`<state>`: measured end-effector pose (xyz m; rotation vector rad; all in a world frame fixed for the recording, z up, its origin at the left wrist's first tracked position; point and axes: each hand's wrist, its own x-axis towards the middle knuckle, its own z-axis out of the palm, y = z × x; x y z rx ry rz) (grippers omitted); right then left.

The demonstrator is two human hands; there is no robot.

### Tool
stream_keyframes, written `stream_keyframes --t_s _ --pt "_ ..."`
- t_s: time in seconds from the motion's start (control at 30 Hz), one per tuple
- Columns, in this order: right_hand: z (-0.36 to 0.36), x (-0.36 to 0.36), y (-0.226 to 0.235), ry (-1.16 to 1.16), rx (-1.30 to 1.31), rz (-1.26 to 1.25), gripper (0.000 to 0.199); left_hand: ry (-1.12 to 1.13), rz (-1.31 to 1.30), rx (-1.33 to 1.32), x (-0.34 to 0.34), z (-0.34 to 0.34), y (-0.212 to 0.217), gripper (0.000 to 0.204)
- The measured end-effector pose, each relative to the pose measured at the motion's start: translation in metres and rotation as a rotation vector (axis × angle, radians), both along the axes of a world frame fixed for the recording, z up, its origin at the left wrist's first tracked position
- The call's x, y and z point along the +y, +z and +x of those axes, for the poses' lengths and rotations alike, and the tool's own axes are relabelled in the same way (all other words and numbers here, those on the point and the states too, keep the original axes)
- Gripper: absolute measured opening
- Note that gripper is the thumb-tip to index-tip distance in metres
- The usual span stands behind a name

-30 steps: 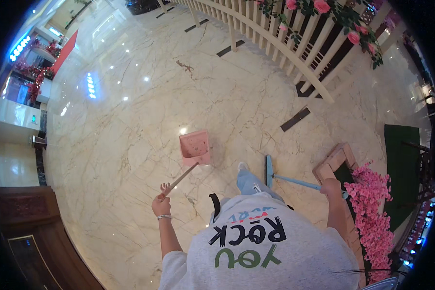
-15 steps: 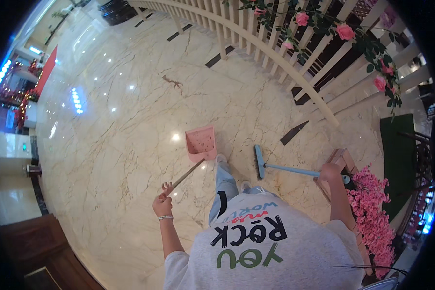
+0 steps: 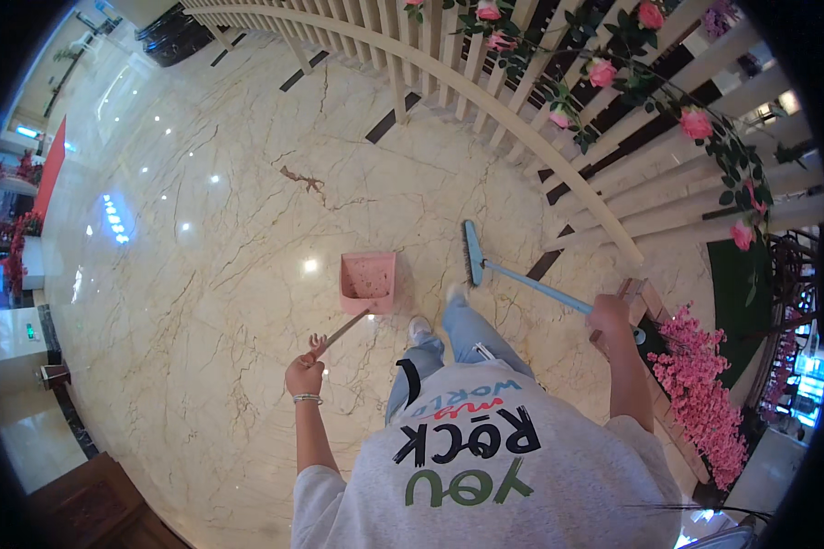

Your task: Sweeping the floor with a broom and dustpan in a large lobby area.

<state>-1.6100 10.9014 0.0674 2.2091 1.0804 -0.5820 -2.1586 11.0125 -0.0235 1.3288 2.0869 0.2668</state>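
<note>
My left hand [image 3: 306, 373] is closed round the upper end of a long thin handle. That handle runs down to a pink dustpan [image 3: 368, 282], which lies in front of my feet with its open side away from me and small specks of dirt inside. In my right hand [image 3: 611, 316] is the blue pole of a broom [image 3: 474, 253]. The broom's blue head with dark bristles is on the floor or just over it, ahead and to the right of the dustpan; which of the two I cannot tell.
A curved cream slatted fence [image 3: 485, 87] with a pink rose garland [image 3: 602, 73] arcs across the far right. Pink blossoms [image 3: 700, 398] fill a brick-edged planter by my right arm. Glossy veined marble floor [image 3: 192, 329] spreads left; a dark wooden piece [image 3: 96, 508] stands lower left.
The broom head has moved forward and slightly left. My right foot has stepped ahead, and the whole view has shifted forward along the fence. Both hands keep their holds.
</note>
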Motion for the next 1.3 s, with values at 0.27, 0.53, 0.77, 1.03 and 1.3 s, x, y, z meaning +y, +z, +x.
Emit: stream_keyframes --t_s 0.27,0.53,0.77,1.03,1.3 --pt "0.050 0.131 0.002 0.069 0.006 -0.059 0.019 0.021 -0.079 0.099 0.074 0.051 0.011 0.017" --pt "0.103 0.279 -0.038 0.166 -0.022 -0.006 0.019 0.327 0.072 -0.194 0.106 0.090 -0.004 0.008" --pt "0.072 0.352 -0.094 0.123 -0.110 0.075 0.018 0.512 0.062 -0.443 0.124 0.125 0.019 0.007" --pt "-0.011 0.305 -0.141 0.043 -0.134 0.116 0.015 0.277 -0.027 -0.046 0.130 0.127 -0.021 0.009" --pt "0.040 0.142 -0.174 -1.200 0.829 -0.039 0.012 -0.216 -0.196 0.257 0.156 0.142 -0.020 0.015"
